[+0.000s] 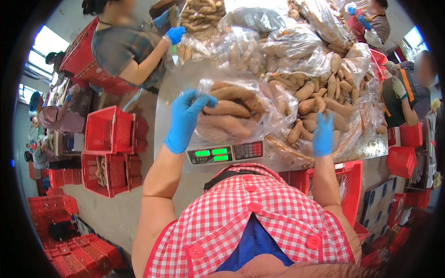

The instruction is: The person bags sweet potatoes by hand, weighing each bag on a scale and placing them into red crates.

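A clear plastic bag (266, 121) full of long brown sweet potatoes (227, 109) lies on a digital scale (225, 154) with green lit displays. My left hand (183, 118), in a blue glove, is closed on the upper left edge of this bag. My right hand (323, 134), also blue-gloved, reaches over a heap of loose sweet potatoes (306, 91) to the right of the scale. Its fingers point away from me and are apart, close to a small sweet potato (320, 104). I see nothing held in them.
More plastic bags (296, 44) and sweet potatoes cover the far part of the metal table (163, 99). Co-workers stand at the far left (127, 46) and right (415, 88). Red crates (105, 173) stack on the floor at left; another red crate (353, 185) stands by my right arm.
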Motion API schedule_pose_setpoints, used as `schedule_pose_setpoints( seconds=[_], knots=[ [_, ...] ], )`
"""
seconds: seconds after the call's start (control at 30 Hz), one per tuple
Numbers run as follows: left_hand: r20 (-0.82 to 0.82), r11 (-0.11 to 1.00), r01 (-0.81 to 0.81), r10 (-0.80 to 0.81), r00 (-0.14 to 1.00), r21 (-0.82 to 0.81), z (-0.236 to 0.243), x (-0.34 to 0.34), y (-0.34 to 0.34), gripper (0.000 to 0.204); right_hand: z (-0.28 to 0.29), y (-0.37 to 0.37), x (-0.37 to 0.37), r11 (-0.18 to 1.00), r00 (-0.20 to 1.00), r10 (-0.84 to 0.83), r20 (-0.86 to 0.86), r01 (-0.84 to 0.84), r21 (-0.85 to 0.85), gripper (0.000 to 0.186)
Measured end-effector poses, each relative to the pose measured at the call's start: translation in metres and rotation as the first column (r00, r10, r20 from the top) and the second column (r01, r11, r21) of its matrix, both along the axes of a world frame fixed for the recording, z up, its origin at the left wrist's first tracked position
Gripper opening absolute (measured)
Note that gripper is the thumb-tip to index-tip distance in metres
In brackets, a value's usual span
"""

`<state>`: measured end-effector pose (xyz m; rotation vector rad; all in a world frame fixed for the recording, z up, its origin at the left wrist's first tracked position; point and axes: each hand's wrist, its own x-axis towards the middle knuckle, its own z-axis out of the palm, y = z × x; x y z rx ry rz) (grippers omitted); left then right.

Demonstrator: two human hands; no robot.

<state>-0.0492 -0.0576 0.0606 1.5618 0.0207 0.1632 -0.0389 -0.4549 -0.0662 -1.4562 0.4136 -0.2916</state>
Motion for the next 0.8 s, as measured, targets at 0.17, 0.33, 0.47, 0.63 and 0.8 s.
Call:
schedule_pose_setpoints(
  seconds=[0.17,0.33,0.47,0.63,0.8],
  knots=[
    [-0.009,0.918,0.357,-0.364,0.931,-0.172,0.021,0.004,0.012,0.024,0.063,0.088,-0.015,0.853,0.815,0.518,0.261,-0.516,-0.081,0.068],
    [0.274,0.697,0.645,-0.584,0.764,-0.312,0.024,0.026,0.033,0.039,0.074,0.091,0.035,0.781,0.804,0.585,0.107,-0.594,0.193,0.019],
    [0.331,0.816,0.373,-0.534,0.778,0.441,0.068,0.047,0.055,0.049,0.174,0.124,0.027,0.418,0.578,0.790,0.204,-0.751,0.510,0.016],
    [0.367,0.965,0.112,-0.195,0.909,0.235,0.049,0.064,0.065,0.038,0.199,0.201,0.051,0.420,0.497,0.781,0.378,-0.866,0.272,0.026],
    [0.136,0.736,0.405,-0.399,0.907,-0.543,0.053,0.038,0.001,0.045,0.175,0.239,0.056,0.504,0.284,0.856,0.432,-0.644,-0.576,0.037]
  ],
)
